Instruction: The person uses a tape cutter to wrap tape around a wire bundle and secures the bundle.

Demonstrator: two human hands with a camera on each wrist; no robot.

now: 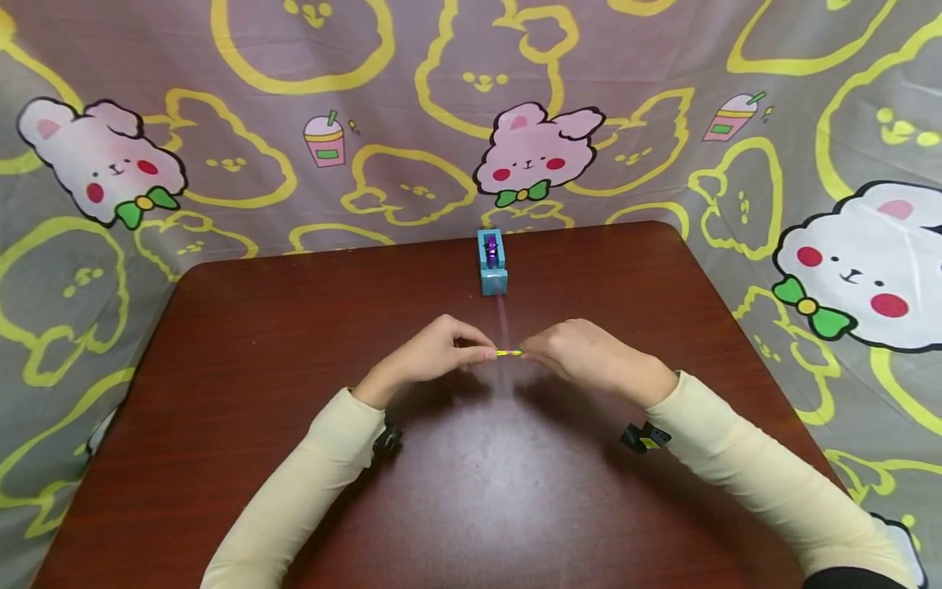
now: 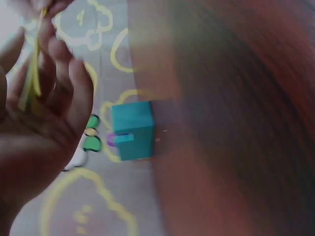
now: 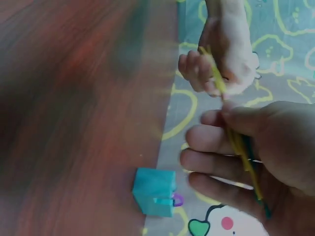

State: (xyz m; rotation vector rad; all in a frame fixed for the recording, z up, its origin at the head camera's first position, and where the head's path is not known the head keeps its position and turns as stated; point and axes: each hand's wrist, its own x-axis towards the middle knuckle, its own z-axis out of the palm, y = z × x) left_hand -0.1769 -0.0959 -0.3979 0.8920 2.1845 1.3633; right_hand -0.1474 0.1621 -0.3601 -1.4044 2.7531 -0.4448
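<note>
Both hands meet over the middle of the table, fingertips close together. My left hand (image 1: 440, 348) pinches one end of a bundle of thin yellow strips (image 1: 509, 352), and my right hand (image 1: 581, 352) pinches the other. In the right wrist view the yellow strips (image 3: 239, 150) run back along my right palm, with dark green ends among them. Loose yellow ends (image 2: 35, 81) also lie along my left palm in the left wrist view. What the strips are made of cannot be told. Beyond the hands stands a teal tape dispenser (image 1: 494, 282) with a purple reel.
The brown table (image 1: 294, 327) reflects light near its front. A patterned cloth (image 1: 412, 90) hangs behind it and at both sides. Dark wrist cameras (image 1: 646, 438) sit under the cream sleeves (image 1: 324, 458). The dispenser stands near the table's back edge.
</note>
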